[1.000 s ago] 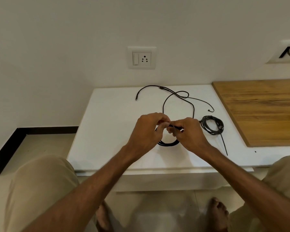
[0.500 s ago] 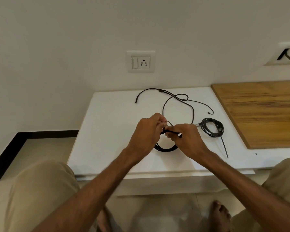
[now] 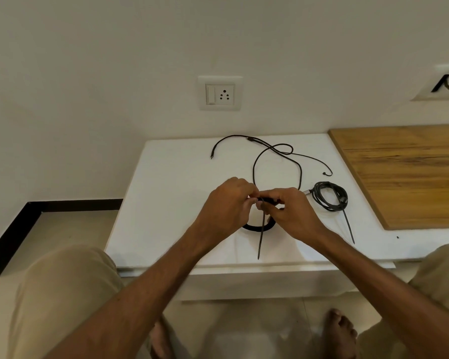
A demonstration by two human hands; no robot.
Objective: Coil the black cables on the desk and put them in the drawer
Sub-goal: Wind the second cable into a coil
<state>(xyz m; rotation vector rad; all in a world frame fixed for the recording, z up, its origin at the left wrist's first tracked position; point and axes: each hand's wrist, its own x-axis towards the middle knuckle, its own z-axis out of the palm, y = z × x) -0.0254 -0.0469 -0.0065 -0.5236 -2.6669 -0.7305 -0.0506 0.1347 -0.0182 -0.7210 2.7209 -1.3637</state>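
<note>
One tied cable bundle [image 3: 318, 196] beside right hand [image 3: 293, 216].

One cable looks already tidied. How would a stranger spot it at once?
Find the wooden board on the right of the white desk. Just left of its edge lies a dark bundle wound in tight loops, a strap tail pointing toward the person. Unlike the loose cable by the wall and the coil held by the left hand and right hand, nobody touches it.
</note>
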